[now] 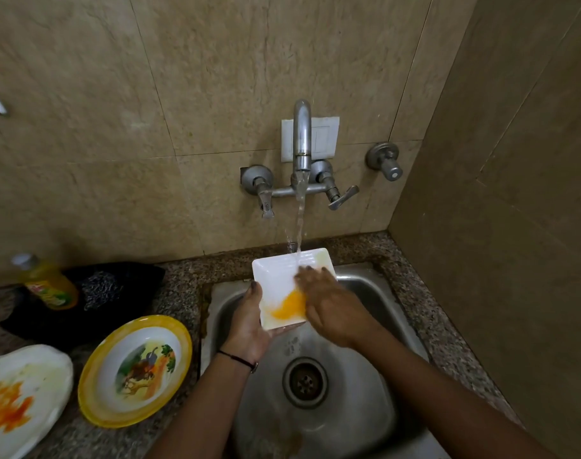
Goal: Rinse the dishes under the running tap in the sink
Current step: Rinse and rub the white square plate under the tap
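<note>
A white square plate (276, 276) smeared with orange-yellow food is tilted over the steel sink (375, 409). My left hand (249, 323) grips its left edge, thumb on the rim and palm beneath. My right hand (329, 306) lies flat on the plate's right side, fingers straight, rubbing the surface. Water runs from the wall tap (301, 137) onto the plate's far edge. On the counter to the left stand a yellow-rimmed bowl (97, 382) with a cartoon picture and a white plate (47, 369) with orange stains.
A yellow dish-soap bottle (49, 284) lies on a black cloth (127, 279) with a steel scrubber (100, 288) at the back left. Tap levers (343, 197) stick out either side of the spout. A tiled wall closes in on the right.
</note>
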`<state>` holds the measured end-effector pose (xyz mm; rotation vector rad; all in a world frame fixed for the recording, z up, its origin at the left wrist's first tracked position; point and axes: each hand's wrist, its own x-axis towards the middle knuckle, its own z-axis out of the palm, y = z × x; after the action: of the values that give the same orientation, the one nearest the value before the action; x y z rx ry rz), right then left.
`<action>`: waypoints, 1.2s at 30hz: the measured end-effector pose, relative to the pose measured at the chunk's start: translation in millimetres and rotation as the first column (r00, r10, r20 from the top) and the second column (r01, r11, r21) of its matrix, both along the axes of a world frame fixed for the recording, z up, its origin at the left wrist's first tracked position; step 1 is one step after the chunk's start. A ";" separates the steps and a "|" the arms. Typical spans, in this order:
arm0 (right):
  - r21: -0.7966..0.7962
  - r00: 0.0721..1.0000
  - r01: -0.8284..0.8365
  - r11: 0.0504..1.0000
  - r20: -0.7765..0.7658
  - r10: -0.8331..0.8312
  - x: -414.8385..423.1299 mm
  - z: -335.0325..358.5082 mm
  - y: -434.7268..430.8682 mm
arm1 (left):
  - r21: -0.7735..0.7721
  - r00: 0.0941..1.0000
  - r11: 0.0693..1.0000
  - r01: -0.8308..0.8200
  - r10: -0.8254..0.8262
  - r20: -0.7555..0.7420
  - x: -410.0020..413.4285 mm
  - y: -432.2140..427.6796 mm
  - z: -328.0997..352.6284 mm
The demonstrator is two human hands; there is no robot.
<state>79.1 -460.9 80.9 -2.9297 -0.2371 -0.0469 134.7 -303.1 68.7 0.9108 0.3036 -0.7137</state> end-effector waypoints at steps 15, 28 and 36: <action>0.110 0.947 0.323 0.940 -0.039 -0.320 13.2 -8.0 6.6 | 0.085 0.988 0.992 -0.088 0.076 0.133 -9.8 12.9 8.4; 0.056 0.971 0.229 0.972 0.052 -0.232 11.1 -0.8 19.6 | 0.044 0.988 0.995 -0.091 0.085 0.128 -6.8 3.0 10.4; 0.062 0.998 -0.060 0.996 0.000 0.060 27.1 2.2 35.6 | -0.145 0.999 0.989 -0.002 -0.003 -0.035 4.0 -4.7 0.9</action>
<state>106.2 -425.3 83.1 -2.8586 -0.3176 -0.0411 138.7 -307.8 69.5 0.7607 0.2792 -0.7431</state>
